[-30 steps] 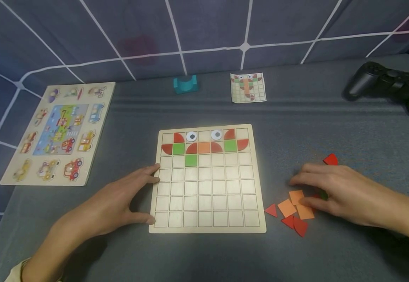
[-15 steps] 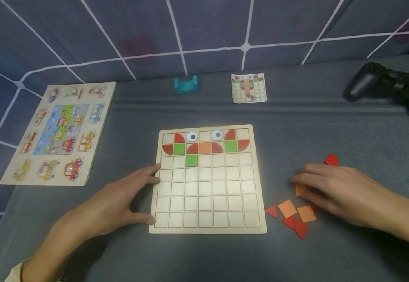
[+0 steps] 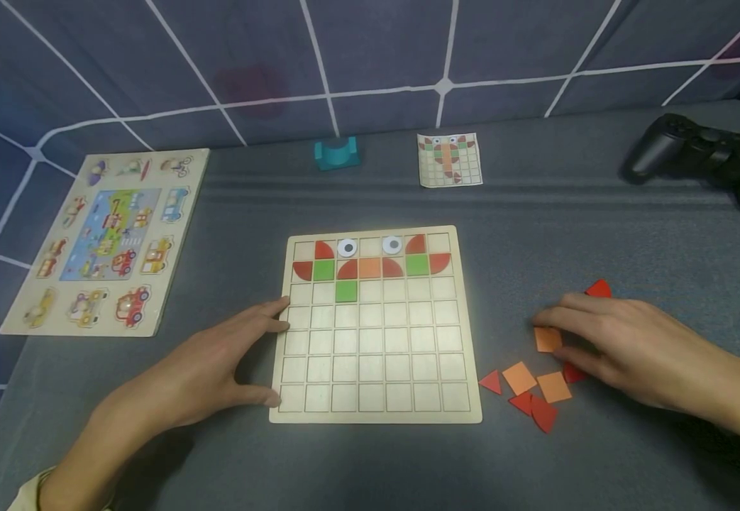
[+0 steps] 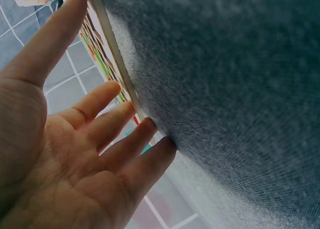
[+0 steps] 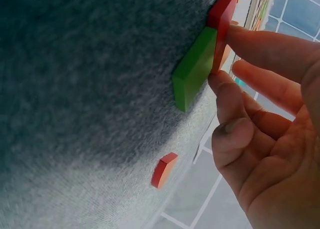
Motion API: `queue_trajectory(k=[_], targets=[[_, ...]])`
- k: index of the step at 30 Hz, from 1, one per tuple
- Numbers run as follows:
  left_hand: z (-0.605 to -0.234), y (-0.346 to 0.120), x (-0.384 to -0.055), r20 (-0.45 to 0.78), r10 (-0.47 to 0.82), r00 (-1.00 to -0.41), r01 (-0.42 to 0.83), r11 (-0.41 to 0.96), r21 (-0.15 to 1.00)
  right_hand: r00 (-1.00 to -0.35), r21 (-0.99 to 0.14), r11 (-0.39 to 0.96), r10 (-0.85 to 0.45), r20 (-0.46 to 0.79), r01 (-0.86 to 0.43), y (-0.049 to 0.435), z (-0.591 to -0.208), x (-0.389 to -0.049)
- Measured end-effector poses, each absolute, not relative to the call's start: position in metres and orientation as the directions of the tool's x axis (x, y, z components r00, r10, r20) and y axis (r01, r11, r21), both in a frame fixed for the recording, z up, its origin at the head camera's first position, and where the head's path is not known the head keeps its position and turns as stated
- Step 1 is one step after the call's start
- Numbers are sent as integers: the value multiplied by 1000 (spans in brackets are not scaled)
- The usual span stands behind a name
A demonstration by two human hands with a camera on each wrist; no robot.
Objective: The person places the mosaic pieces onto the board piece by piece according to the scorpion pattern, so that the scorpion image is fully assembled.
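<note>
A wooden grid board (image 3: 370,341) lies in the middle of the head view. Its upper rows carry red quarter-round tiles (image 3: 415,244), green squares (image 3: 323,270), an orange square and two eye discs (image 3: 347,248). My left hand (image 3: 216,362) touches the board's left edge with outstretched fingers and thumb. Right of the board, my right hand (image 3: 619,341) pinches a loose orange square tile (image 3: 546,339) between thumb and fingers. In the right wrist view a red tile (image 5: 222,11) and a green tile (image 5: 194,71) sit beside the fingertips; they partly hide the orange one.
Two more orange squares (image 3: 519,378) and several red pieces (image 3: 543,414) lie below the right hand. At the back are a patterned paper card (image 3: 449,160), a teal block (image 3: 336,155) and a black game controller (image 3: 702,152). A vehicle puzzle board (image 3: 63,323) is at left.
My right hand has drawn one orange square upward and a little right, away from the two other orange squares. The left hand and the board have stayed put.
</note>
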State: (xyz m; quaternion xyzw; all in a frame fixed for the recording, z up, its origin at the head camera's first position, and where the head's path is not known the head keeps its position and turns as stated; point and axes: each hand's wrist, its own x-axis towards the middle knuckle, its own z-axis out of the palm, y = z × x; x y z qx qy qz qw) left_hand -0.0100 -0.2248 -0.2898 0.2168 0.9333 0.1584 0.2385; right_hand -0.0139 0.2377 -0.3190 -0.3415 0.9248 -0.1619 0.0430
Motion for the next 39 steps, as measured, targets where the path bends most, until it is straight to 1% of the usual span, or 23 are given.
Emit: queue_trajectory(k=[10, 21, 24, 31, 34, 39], targets=[[-289, -226, -11, -386, 477, -790, 318, 856, 407, -749, -352, 675, -649, 135, -648, 225, -315, -19], [-289, -226, -11, -376, 493, -785, 336, 848, 410, -727, -421, 618, -664, 173, -664, 172, -304, -33], [-289, -226, -11, -383, 486, -785, 327, 851, 410, -721, -444, 600, -671, 174, -666, 154, -301, -37], [-289, -226, -11, -379, 487, -787, 329, 850, 411, -698, -464, 579, -704, 128, -670, 114, -296, -57], [-290, -227, -11, -365, 501, -784, 345, 842, 415, -682, -461, 567, -721, 122, -682, 100, -293, -66], [-290, -227, -10, -363, 502, -785, 344, 841, 419, -666, -491, 552, -741, 82, -674, 81, -293, -78]])
